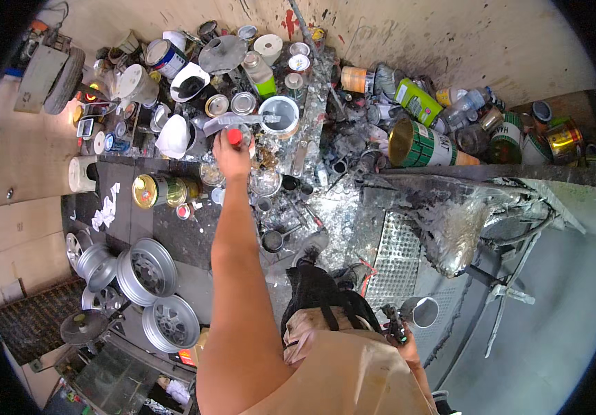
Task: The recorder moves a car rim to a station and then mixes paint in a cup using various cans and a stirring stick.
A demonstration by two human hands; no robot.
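My left arm reaches forward to the cluttered bench, and my left hand [231,160] is closed around a red-capped container [235,136]; its body is mostly hidden by the fingers. Just beyond it, a grey-coated stir stick [242,120] lies across a white tub with grey paint [285,111]. Left of the hand is a white paper strainer or cup [174,137]. Low at my right side, my right hand [408,350] grips a dark spray gun [396,326]. A round cup, grey inside [423,312], is beside the gun.
Cans, jars and bottles crowd the bench, with a clear bottle of green liquid [262,77] among them. More cans, including a green one [422,144], lie at the right. Silver wheel rims [147,271] rest at lower left. A perforated metal plate [396,259] lies ahead right.
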